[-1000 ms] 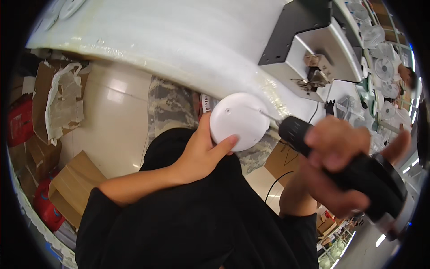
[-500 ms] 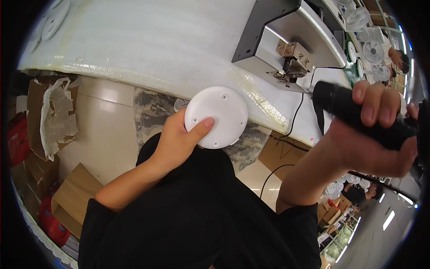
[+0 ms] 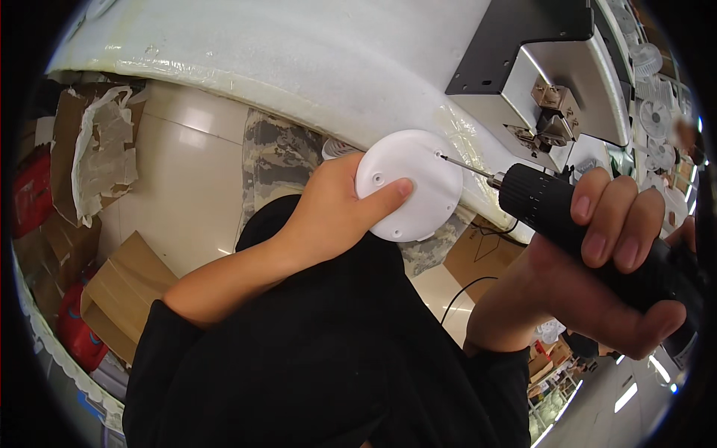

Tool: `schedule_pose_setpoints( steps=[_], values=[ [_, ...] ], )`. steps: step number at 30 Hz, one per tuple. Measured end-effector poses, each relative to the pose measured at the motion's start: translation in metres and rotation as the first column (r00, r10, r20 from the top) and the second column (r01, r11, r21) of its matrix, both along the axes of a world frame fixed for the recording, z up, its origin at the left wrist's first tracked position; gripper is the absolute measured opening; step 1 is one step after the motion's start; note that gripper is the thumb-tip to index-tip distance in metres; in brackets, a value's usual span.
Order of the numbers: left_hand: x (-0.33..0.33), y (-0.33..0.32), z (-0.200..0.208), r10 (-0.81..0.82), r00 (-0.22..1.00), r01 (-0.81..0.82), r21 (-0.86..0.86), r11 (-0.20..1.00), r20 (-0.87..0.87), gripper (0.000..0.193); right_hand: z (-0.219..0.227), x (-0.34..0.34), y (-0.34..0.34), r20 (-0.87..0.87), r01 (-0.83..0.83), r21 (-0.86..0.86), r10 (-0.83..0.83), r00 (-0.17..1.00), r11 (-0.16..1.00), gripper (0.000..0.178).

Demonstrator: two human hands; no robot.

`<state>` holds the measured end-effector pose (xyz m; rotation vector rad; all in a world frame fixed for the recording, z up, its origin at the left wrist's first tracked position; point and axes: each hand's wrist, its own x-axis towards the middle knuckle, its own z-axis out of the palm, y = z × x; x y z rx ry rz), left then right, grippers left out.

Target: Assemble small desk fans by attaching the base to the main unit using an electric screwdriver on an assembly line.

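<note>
My left hand [image 3: 336, 205] grips a round white plastic base [image 3: 422, 205] by its left side, the thumb lying flat on its face. Several small screw holes sit around the base's rim. In my right hand [image 3: 612, 224] is a black electric screwdriver [image 3: 541, 201], held nearly level with the fingers wrapped over its body. Its thin bit [image 3: 470, 166] points left, and the tip meets the hole at the upper right of the base. Whether a screw sits on the tip is too small to tell.
A grey and black metal device [image 3: 549, 104] stands on the white covered table [image 3: 299, 52] at the upper right. Cardboard boxes [image 3: 131, 291] and a red object [image 3: 82, 328] lie at the lower left. White fan parts [image 3: 657, 119] are at the far right.
The screwdriver has come down and its tip now meets the upper-right hole of the base. My left hand and the base have shifted right in view.
</note>
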<state>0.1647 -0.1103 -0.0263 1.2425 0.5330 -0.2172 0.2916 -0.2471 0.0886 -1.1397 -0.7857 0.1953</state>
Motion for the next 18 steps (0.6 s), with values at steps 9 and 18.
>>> schedule_pose_setpoints(
  steps=[9, 18],
  values=[
    [0.002, 0.004, 0.007, -0.033, 0.999, 0.033, 0.016, 0.999, 0.025, 0.036, -0.010, 0.000, 0.013, 0.010, -0.033, -0.065, 0.034, 0.999, 0.997, 0.053],
    [0.000, 0.001, -0.005, -0.055, 0.998, 0.055, -0.014, 0.998, 0.033, 0.037, -0.014, 0.002, 0.013, 0.137, -0.116, -0.205, 0.146, 0.980, 0.972, 0.047]
  ],
)
